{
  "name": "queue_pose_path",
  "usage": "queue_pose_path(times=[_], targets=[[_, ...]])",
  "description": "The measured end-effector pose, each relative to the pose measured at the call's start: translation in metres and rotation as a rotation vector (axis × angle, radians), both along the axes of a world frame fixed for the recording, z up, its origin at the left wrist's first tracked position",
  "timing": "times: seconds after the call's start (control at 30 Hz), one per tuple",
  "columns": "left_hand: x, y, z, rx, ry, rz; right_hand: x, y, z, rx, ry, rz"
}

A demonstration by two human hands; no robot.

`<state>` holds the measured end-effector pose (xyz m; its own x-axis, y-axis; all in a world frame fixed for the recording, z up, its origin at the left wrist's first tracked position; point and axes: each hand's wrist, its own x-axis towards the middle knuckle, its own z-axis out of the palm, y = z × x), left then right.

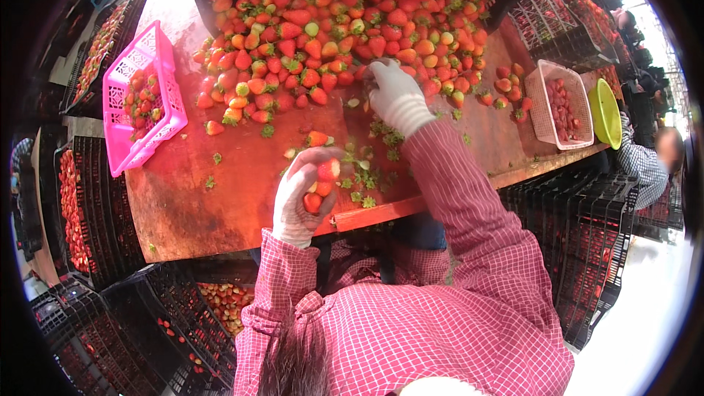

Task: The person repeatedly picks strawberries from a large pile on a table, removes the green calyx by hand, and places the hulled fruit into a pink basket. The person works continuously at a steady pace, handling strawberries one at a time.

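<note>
My left hand (301,198), in a whitish glove, is curled around several strawberries (323,187) over the table's near edge. The top one shows a pale cut end without leaves. Farther out, my gloved right hand (393,91) reaches to the front edge of a large heap of strawberries (330,27). Its fingertips point down among the fruit and are partly hidden, so what they hold cannot be told. Between my hands, cut-off green strawberry caps (366,173) lie scattered on the red-stained wooden table (231,176). A single strawberry (317,138) rests just beyond my left hand.
A pink plastic basket (179,113) with strawberries stands at the left. On the right are a pale basket (542,110) of hulled strawberries and a yellow-green basin (605,115). Black crates (572,209) stand around the table. A person in a checked sleeve (632,143) is at far right.
</note>
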<state>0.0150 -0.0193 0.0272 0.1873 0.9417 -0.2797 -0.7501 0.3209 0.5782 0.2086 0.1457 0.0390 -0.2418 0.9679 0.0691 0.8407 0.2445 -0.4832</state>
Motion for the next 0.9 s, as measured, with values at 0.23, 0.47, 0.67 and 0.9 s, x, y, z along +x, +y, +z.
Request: queue_pose_path(times=[0.23,0.47,0.67,0.9], targets=[[0.021,0.013,0.02,-0.028,0.463,0.066,0.004,-0.078,0.033,0.195,0.203,0.361],[0.031,0.001,0.048,0.032,0.578,0.049,0.016,-0.122,0.076,-0.283,0.598,0.184],[0.032,-0.005,0.045,0.03,0.653,-0.019,0.021,-0.122,0.064,-0.214,0.469,0.188],[0.001,-0.015,0.024,0.138,0.017,-0.044,0.021,-0.091,0.012,-0.201,0.293,0.119]])
